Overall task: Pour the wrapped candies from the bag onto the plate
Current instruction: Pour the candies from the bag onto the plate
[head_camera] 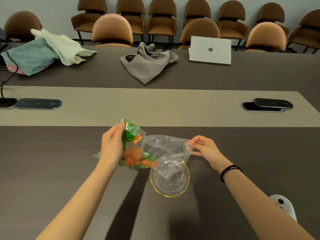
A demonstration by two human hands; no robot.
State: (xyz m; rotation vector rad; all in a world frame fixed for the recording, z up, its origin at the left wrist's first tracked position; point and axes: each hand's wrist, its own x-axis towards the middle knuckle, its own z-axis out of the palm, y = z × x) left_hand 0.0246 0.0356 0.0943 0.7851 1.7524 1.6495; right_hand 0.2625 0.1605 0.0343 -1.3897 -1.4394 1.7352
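Left hand gripped clear plastic bag of orange-and-green wrapped candies; right hand pinched its mouth above gold-rimmed glass plate.

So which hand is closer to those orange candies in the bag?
Left. The left hand grips the bag right beside the orange candies, partly covering them. The right hand pinches the bag's clear far end, away from them.

clear bag held over table, orange/green candies bunched inside at left, glass plate w/ yellow rim beneath
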